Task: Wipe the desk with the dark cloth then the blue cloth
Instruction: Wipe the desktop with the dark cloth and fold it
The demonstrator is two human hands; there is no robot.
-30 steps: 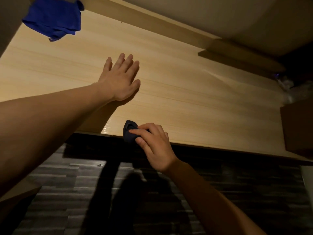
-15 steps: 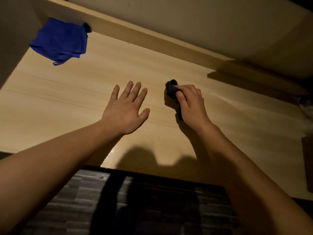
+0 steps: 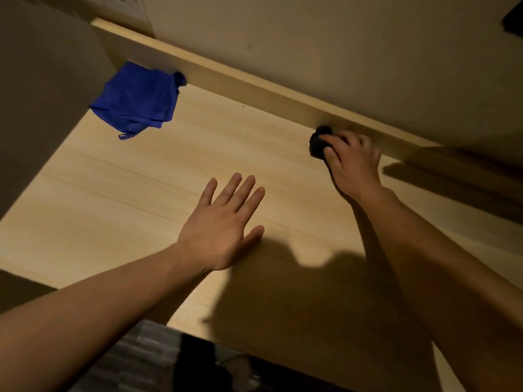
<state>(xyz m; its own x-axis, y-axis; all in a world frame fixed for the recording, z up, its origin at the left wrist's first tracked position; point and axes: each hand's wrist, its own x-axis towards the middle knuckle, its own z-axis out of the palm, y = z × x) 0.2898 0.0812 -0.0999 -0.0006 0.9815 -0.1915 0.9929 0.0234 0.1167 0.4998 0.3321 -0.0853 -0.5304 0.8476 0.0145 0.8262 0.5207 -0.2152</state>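
A light wooden desk fills the view. My right hand grips a small bunched dark cloth and holds it on the desk right at the raised back ledge. Most of the cloth is hidden under my fingers. My left hand lies flat on the middle of the desk with its fingers straight and spread, holding nothing. A crumpled blue cloth lies at the far left corner of the desk, apart from both hands.
A raised wooden ledge runs along the back of the desk below a beige wall. A side panel closes the left end. Dark floor shows past the desk's near edge. A dark shape sits at the far right back.
My right hand has carried the dark cloth from the near edge across the desk to the back ledge. My left hand has stayed flat on the desk. The camera has tilted toward the wall.
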